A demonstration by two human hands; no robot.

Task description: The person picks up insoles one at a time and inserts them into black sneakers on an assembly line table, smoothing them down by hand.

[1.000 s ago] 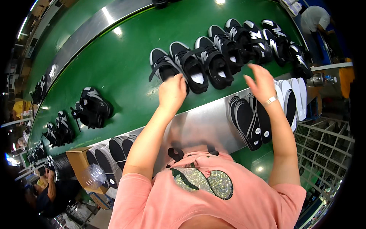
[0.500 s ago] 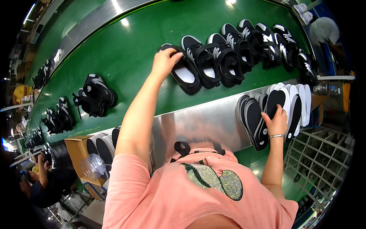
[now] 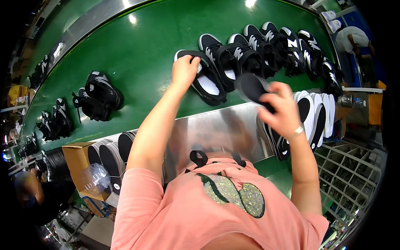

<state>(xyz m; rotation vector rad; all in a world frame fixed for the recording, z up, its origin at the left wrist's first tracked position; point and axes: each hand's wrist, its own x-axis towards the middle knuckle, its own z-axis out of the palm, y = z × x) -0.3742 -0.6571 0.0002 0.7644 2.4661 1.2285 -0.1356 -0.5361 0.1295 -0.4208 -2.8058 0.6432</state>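
Note:
My left hand pinches the strap or tongue of a black sneaker with a pale toe; its white inside shows through the opening. In my right hand is a black insole, blurred by motion, held over the metal ledge just right of that sneaker. Several more black sneakers with white and grey marks stand in a row to the right of it. Below my right hand and to its right are stacks of black insoles and white insoles, partly hidden by the hand and wrist.
The green work surface has a metal ledge along its near side. Further sneakers stand on the left. At lower left are more insoles and a cardboard box. A wire rack stands at lower right.
My right hand has lifted a black insole from the stack and moved it up and left toward the sneaker. My left hand still grips the sneaker, and sneakers on the left have shifted slightly left.

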